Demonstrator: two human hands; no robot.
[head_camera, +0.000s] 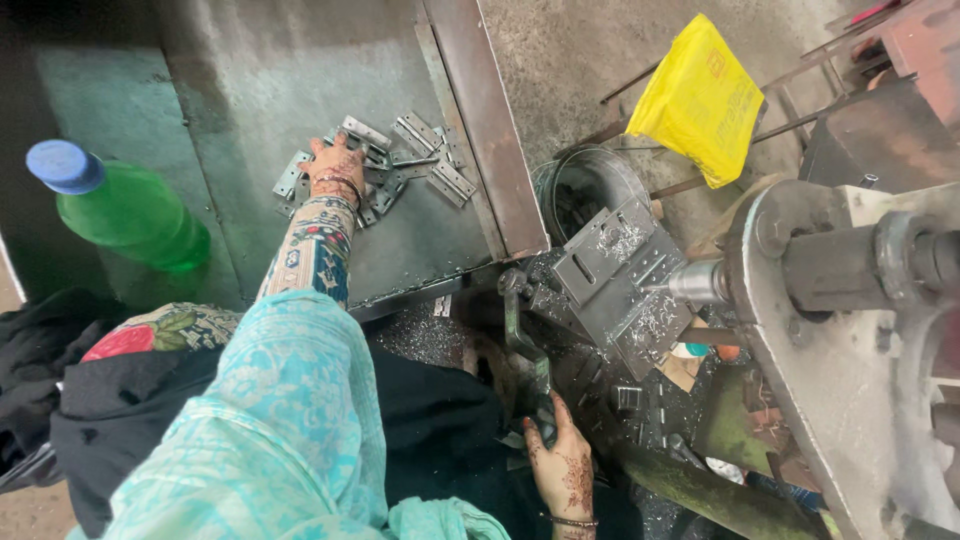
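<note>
My left hand (334, 165) reaches forward onto a pile of several flat metal hinge plates (405, 165) lying on a grey metal tray (260, 80); its fingers rest on the plates at the pile's left side. Low in the view, my right hand (560, 460) is closed around the dark lever handle (520, 335) of a drilling jig. The jig (615, 275) holds a metal plate covered in shavings, facing a horizontal drill spindle (700, 282).
A green plastic bottle (125, 210) with a blue cap lies at the left. A round metal bucket (585, 185) stands behind the jig, a yellow bag (700, 100) beyond it. The large machine body (850, 330) fills the right side.
</note>
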